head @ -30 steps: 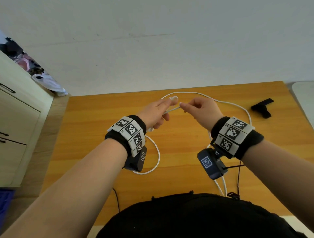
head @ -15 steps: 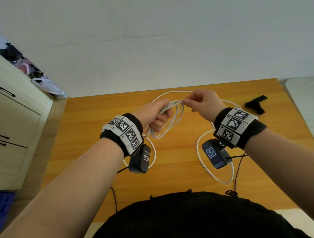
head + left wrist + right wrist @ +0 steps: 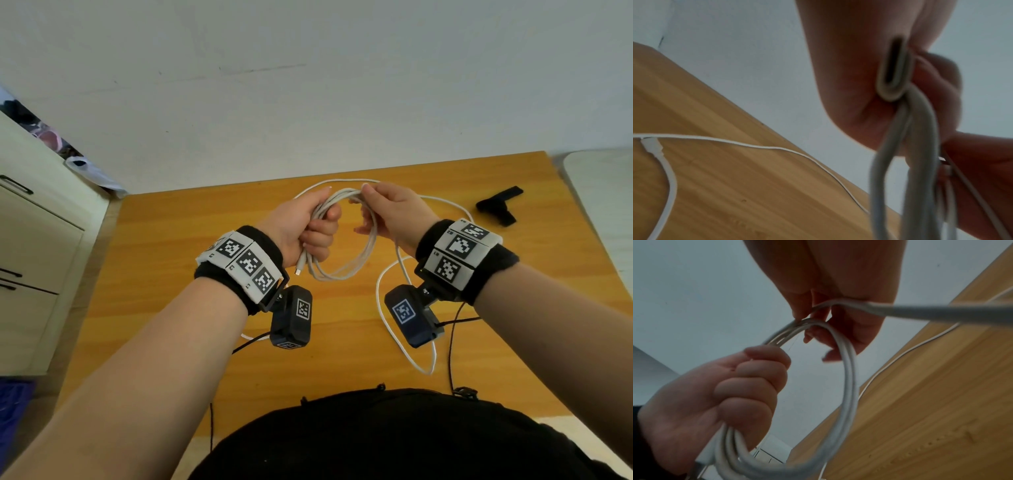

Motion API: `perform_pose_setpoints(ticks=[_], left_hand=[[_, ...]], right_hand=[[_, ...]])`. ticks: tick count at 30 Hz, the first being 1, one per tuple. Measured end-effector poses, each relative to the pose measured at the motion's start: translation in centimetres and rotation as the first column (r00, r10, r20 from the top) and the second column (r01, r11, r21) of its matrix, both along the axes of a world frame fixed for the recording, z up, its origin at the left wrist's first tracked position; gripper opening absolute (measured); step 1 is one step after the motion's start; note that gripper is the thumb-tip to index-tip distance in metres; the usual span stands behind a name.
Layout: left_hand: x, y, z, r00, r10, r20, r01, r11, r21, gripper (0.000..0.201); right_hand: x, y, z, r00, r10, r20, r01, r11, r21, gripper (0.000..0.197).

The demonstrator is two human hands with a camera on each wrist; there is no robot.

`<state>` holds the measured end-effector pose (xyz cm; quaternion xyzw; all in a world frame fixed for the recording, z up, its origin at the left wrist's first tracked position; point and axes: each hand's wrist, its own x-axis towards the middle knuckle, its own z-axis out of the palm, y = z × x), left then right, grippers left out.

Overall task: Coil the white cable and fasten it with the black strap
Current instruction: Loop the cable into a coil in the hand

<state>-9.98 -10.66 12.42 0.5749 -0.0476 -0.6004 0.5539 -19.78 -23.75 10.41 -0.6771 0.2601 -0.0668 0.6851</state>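
Observation:
Several loops of the white cable [image 3: 356, 260] hang above the wooden table. My left hand [image 3: 308, 226] grips the bundle in a fist, and the cable's plug [image 3: 300, 265] pokes out below it; the left wrist view shows that plug [image 3: 894, 69] end-on against the palm. My right hand [image 3: 387, 209] pinches the top of the loops [image 3: 849, 369] between thumb and fingers. The loose remainder of the cable [image 3: 407, 342] trails over the table to the right. The black strap [image 3: 498, 209] lies at the table's far right, apart from both hands.
The wooden table [image 3: 191, 260] ends at a white wall behind. A cream cabinet [image 3: 30, 246] stands to the left. A thin black wire [image 3: 452, 346] runs from the right wrist camera. The cable's other plug end [image 3: 652, 146] lies on the tabletop.
The hands went from holding one cable end stretched between them to holding a bundle of several loops. More cable has been drawn off the table into the left fist.

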Motion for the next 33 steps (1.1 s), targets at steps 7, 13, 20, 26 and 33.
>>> perform_pose_setpoints(ticks=[7, 13, 20, 26, 33], left_hand=[[-2.3, -1.8, -0.4, 0.942, 0.083, 0.325, -0.094, 0.995, 0.019, 0.028], [-3.0, -1.5, -0.2, 0.904, 0.033, 0.426, -0.078, 0.993, 0.091, 0.029], [-2.8, -1.1, 0.3, 0.899, 0.131, 0.417, -0.189, 0.977, 0.100, 0.029], [-1.3, -0.3, 0.5, 0.912, 0.281, 0.297, -0.315, 0.947, 0.070, 0.030], [0.8, -0.2, 0.8, 0.867, 0.465, 0.178, -0.479, 0.877, 0.042, 0.034]], right_hand=[[-1.0, -1.9, -0.6, 0.998, -0.069, -0.003, 0.069, 0.998, -0.009, 0.026], [-1.2, -1.9, -1.2, 0.998, -0.056, -0.017, 0.056, 0.998, 0.025, 0.028], [-1.4, -1.5, -2.5, 0.993, -0.108, -0.055, 0.107, 0.994, -0.014, 0.024], [-3.0, -0.6, -3.4, 0.982, -0.148, -0.116, 0.148, 0.989, -0.007, 0.024], [-3.1, 0.0, -4.3, 0.961, -0.201, -0.192, 0.185, 0.978, -0.097, 0.017]])
